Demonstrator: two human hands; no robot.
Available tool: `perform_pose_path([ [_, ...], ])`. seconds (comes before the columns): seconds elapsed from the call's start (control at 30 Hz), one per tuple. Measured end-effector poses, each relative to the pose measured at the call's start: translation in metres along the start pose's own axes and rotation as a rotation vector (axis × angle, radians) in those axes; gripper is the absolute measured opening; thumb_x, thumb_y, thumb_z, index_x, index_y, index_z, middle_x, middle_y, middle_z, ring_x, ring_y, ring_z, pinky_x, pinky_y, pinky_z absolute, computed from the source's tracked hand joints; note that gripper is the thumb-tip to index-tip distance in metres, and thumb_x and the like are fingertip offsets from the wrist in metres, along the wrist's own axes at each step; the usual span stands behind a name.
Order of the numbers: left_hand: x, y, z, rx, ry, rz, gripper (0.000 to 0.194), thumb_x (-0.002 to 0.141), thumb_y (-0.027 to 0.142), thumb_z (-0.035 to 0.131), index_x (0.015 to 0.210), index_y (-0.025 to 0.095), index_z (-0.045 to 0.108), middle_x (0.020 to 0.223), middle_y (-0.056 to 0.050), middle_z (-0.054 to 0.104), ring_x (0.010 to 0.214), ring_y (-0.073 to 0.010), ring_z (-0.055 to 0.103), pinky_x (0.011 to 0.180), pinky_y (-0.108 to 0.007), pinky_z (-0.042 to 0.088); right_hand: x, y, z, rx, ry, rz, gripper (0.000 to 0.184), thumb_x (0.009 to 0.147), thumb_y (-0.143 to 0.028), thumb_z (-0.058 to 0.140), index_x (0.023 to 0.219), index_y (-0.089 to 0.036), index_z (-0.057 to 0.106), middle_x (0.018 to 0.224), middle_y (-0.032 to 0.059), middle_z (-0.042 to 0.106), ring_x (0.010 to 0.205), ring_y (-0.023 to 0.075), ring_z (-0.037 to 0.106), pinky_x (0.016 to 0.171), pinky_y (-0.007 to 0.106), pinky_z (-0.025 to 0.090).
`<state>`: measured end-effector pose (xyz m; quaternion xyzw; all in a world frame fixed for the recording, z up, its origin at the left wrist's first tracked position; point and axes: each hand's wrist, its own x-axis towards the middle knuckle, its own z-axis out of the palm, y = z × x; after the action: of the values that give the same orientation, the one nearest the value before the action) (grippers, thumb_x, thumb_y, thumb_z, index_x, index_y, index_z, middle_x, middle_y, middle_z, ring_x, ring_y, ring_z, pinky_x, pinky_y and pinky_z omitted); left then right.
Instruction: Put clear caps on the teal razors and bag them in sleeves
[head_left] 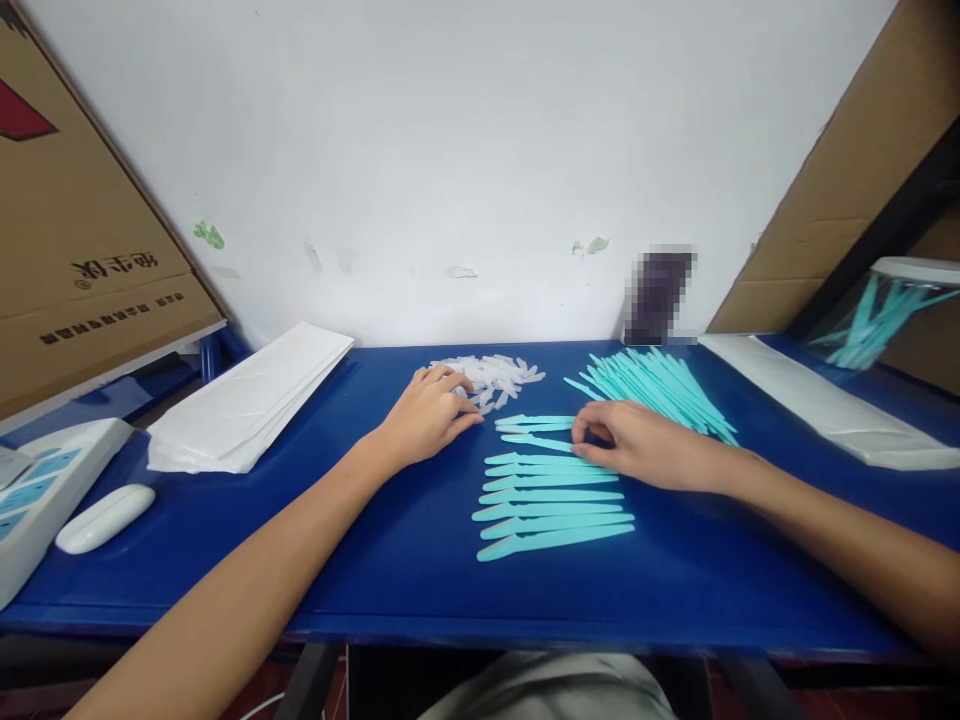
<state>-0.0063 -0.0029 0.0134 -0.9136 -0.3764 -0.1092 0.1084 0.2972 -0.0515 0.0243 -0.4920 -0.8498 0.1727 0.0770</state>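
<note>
My right hand (634, 440) pinches the handle end of a turquoise eyebrow razor (536, 441), which lies at the far end of a row. Several more turquoise razors (555, 510) are laid side by side nearer me, blades to the left. At the near-left edge of a pile of small translucent white blade caps (499, 377) rests my left hand (435, 415), its fingers apart and partly over the caps. Whether a cap touches its fingertips is hard to make out. Beyond my right hand is a heap of loose turquoise razors (660, 390).
White flat sleeves (255, 400) lie at left on the blue table (360, 560), near a white oval object (105, 519) and a white tray-like box (67, 480). At right are a white packet (840, 400) and a clear tub (885, 310) of razors. Cardboard (90, 220) stands at left.
</note>
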Motion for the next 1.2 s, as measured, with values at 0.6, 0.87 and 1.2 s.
perform_pose_path([
  [0.6, -0.002, 0.004, -0.009, -0.018, -0.055, 0.061, 0.016, 0.096, 0.019, 0.053, 0.094, 0.016, 0.068, 0.089, -0.005, 0.07, 0.086, -0.0221, 0.066, 0.074, -0.032, 0.047, 0.003, 0.002, 0.005, 0.05, 0.301, -0.07, 0.027, 0.098, -0.043, 0.046, 0.091, -0.022, 0.06, 0.062, -0.0009, 0.059, 0.052, 0.0149, 0.048, 0.056, 0.029, 0.034],
  [0.87, -0.002, 0.003, -0.001, -0.299, 0.29, 0.107, 0.011, 0.09, 0.019, 0.062, 0.091, 0.019, 0.074, 0.086, -0.002, 0.077, 0.078, -0.0175, 0.07, 0.073, -0.029, 0.052, 0.003, 0.001, 0.003, 0.371, 0.221, -0.058, 0.029, 0.1, -0.047, 0.039, 0.092, -0.022, 0.051, 0.072, -0.0016, 0.05, 0.062, 0.0154, 0.044, 0.06, 0.03, 0.036],
  [1.2, -0.002, 0.009, -0.002, -0.465, 0.431, 0.114, 0.012, 0.09, 0.019, 0.065, 0.087, 0.019, 0.076, 0.085, -0.002, 0.079, 0.075, -0.0139, 0.072, 0.071, -0.025, 0.056, 0.004, 0.004, 0.003, 0.268, 0.284, 0.041, 0.025, 0.096, -0.041, 0.039, 0.088, -0.022, 0.054, 0.071, -0.0015, 0.053, 0.066, 0.0171, 0.046, 0.061, 0.03, 0.033],
])
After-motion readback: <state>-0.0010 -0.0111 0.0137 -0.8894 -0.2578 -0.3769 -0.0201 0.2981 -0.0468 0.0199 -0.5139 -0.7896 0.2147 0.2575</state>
